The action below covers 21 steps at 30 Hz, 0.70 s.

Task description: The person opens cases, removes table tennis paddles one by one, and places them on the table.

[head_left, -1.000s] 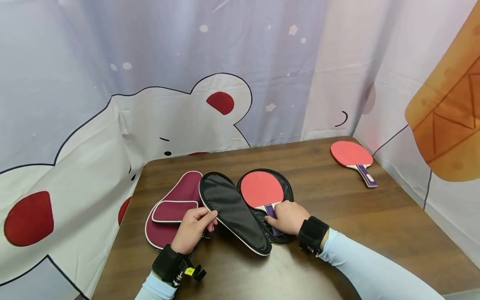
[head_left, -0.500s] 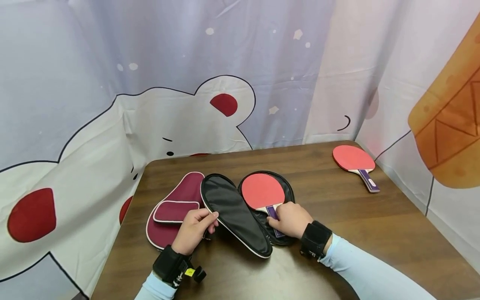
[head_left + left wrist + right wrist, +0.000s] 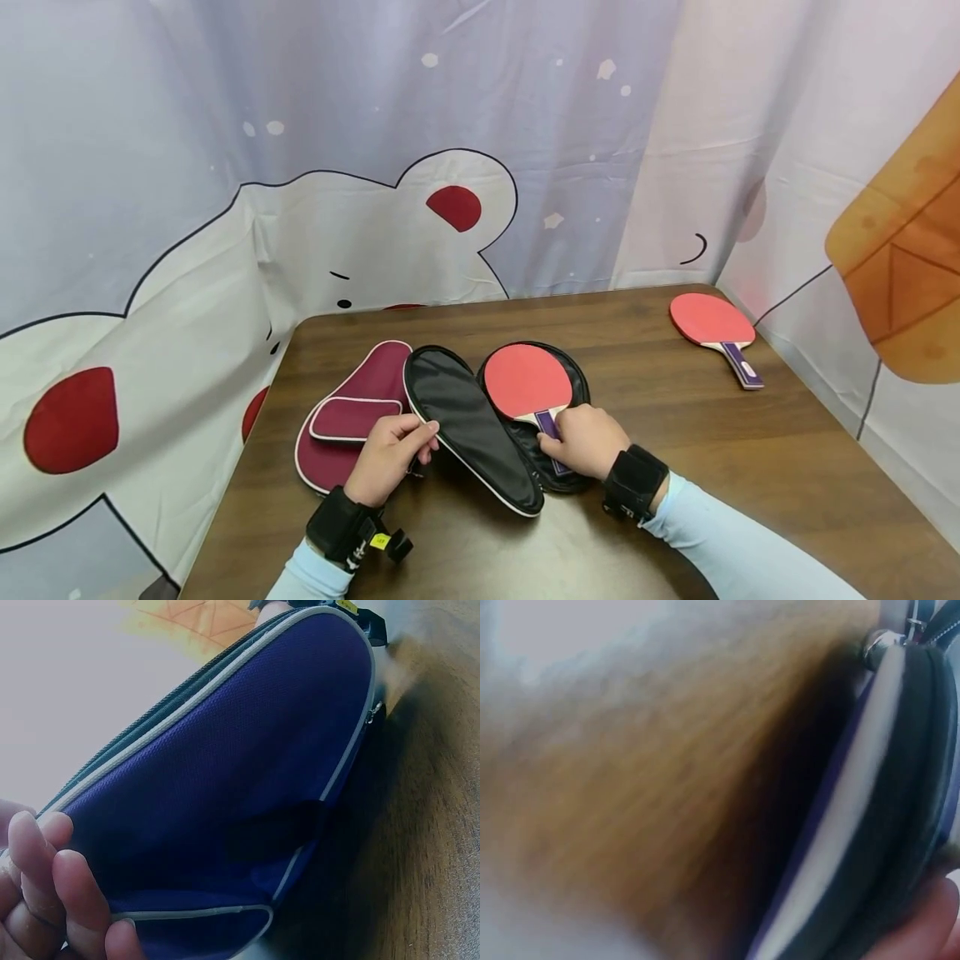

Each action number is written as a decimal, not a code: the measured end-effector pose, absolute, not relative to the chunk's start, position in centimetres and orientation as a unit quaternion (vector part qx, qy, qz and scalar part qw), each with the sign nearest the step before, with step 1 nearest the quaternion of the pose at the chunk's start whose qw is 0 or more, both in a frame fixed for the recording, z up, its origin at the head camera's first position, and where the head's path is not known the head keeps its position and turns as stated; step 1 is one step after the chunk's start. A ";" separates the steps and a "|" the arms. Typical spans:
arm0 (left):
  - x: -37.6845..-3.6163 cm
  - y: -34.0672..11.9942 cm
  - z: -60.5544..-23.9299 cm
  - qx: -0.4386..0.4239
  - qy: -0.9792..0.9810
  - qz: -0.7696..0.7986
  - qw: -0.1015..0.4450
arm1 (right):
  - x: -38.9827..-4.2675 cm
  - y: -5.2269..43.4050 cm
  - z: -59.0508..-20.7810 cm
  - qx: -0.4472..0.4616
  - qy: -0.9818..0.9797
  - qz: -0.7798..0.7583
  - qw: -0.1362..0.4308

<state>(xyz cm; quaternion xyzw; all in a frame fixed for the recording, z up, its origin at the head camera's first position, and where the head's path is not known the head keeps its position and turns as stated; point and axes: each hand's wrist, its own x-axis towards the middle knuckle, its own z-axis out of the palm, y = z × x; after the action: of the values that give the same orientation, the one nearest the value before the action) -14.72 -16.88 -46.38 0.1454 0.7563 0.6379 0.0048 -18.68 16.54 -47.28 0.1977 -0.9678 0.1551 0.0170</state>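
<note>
An unzipped table tennis paddle case lies spread on the table, black inside. My left hand (image 3: 387,458) pinches the white-piped edge of its raised flap (image 3: 472,429). In the left wrist view the flap's outer side (image 3: 225,765) looks purple, with a dark strap. In the case's other half rests a red paddle (image 3: 527,381) with a purple handle. My right hand (image 3: 588,442) grips that handle; part of the fingers is hidden. In the blurred right wrist view the case edge (image 3: 855,825) shows beside a finger (image 3: 922,926).
A maroon paddle case (image 3: 330,462) with white piping lies at the left, partly behind the flap. Another red paddle (image 3: 712,319) lies at the table's far right. Printed curtains (image 3: 555,125) hang along the back and sides of the wooden table (image 3: 660,400).
The head view has shifted slightly. Both hands keep their hold, and the paddle and flap stay practically where they were.
</note>
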 end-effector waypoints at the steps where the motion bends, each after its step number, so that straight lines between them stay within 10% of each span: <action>1: -14.7 -16.9 -46.3 0.145 0.758 0.636 0.004 | -18.7 16.6 -47.2 0.198 -0.968 0.154 0.020; 21: -14.5 -17.1 -46.0 0.156 0.764 0.626 -0.012 | -19.3 18.2 -46.2 0.190 -0.968 0.152 0.050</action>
<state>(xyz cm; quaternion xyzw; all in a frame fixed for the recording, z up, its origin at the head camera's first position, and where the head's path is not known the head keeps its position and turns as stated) -14.51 -17.08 -46.03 0.1562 0.7643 0.6256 -0.0121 -19.28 18.15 -46.15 0.1904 -0.9685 0.1524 0.0505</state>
